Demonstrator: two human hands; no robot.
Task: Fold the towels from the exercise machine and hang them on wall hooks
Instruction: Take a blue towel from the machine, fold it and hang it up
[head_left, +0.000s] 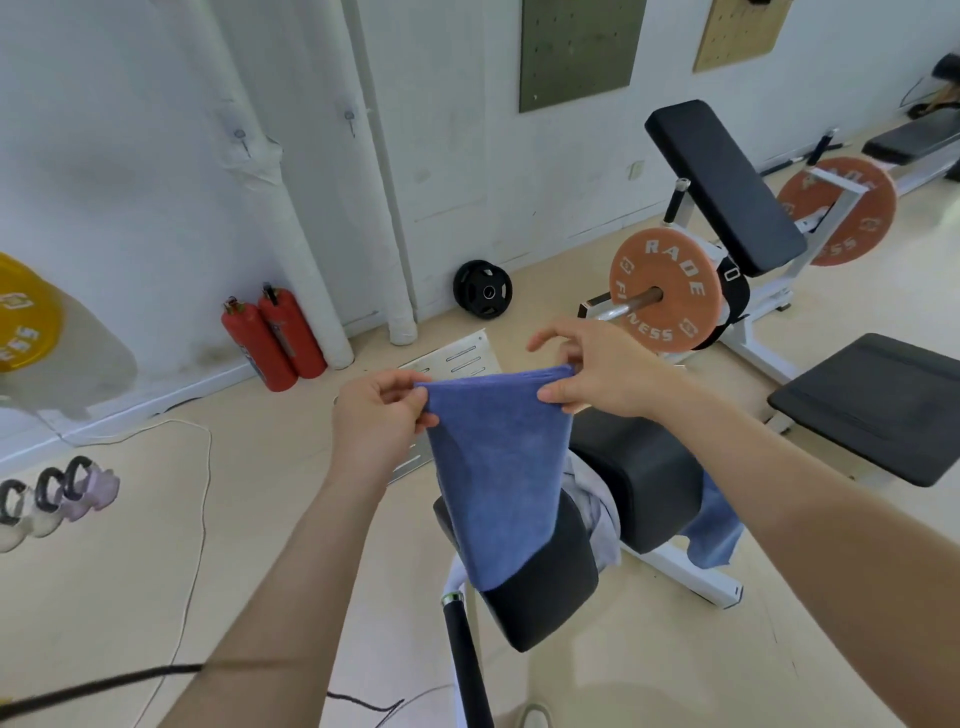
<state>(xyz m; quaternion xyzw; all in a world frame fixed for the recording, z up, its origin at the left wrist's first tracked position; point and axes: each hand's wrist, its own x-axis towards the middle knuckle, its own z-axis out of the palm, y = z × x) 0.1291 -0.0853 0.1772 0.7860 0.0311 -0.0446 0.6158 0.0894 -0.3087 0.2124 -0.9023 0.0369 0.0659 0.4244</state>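
— Dead centre, nearest us, what are the hands doing?
— The left hand and right hand each pinch a top corner of the blue towel, which hangs over the machine's black pad.
— Farther out?
— A second blue towel drapes at four o'clock, and the wall hooks sit at eleven.

left hand: bare from fingertips to wrist, knuckles and thumb in plain view.
right hand: bare too, fingers and wrist uncovered.
left forearm: bare along its whole visible length, down to the bottom edge.
right forearm: bare, smooth, uncovered out to the right edge.
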